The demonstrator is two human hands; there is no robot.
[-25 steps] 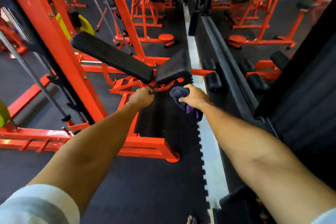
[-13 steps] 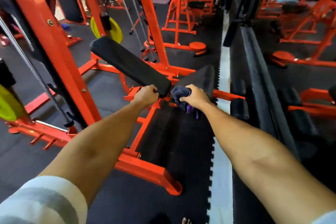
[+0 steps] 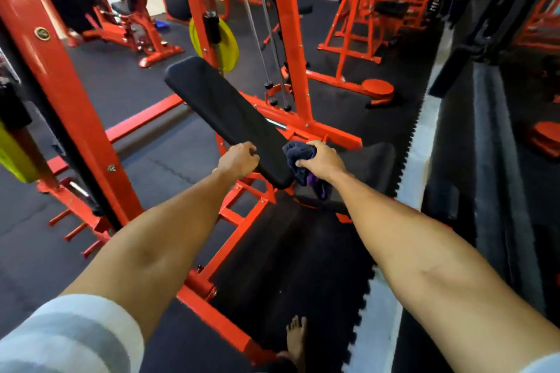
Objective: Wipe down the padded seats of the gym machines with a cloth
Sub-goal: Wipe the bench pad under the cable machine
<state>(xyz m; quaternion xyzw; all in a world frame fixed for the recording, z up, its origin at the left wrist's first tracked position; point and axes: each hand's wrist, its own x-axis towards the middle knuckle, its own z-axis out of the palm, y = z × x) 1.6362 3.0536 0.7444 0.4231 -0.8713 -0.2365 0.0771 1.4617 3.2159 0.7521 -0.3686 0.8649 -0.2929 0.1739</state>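
A long black padded backrest (image 3: 225,112) slopes up and away on an orange bench frame (image 3: 242,215). My left hand (image 3: 239,159) grips its near left edge, fingers curled over the side. My right hand (image 3: 321,160) holds a bunched dark blue and purple cloth (image 3: 298,156) at the gap between the backrest's lower end and the black seat pad (image 3: 374,165). The cloth's tail hangs down below my wrist. My right forearm covers part of the seat pad.
An orange upright post (image 3: 60,94) stands close on the left, another (image 3: 291,39) behind the bench with steel guide rods (image 3: 266,39). A yellow weight plate (image 3: 225,45) hangs behind the backrest. Black rubber matting (image 3: 145,85) covers the floor. A dark mirrored wall (image 3: 497,160) runs on the right. My bare foot (image 3: 297,339) is below.
My view has moved closer and swung left, so the bench looks larger. My left hand has gone from the frame under the bench up onto the backrest's edge. My right hand keeps the cloth.
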